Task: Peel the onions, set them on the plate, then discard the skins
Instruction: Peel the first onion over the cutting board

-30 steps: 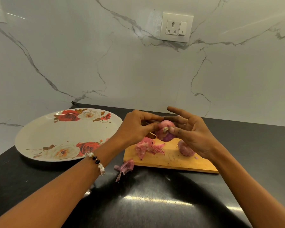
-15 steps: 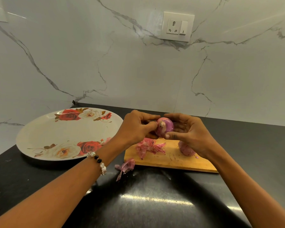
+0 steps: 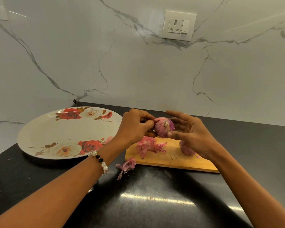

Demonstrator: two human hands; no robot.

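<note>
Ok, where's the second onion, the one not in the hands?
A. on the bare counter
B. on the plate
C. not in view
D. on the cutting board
D: the second onion lies on the cutting board, partly behind the right hand, while the plate holds no onion.

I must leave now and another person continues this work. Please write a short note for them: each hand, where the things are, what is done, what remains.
Left hand: fingers pinching skin on the onion.
Right hand: holding that onion above the cutting board.
A second onion lies on the board, partly hidden by the right hand.
Skins lie on the board; one piece is on the counter.
Plate has no onions yet.
Left: finish peeling, plate the onions, discard the skins.
</note>
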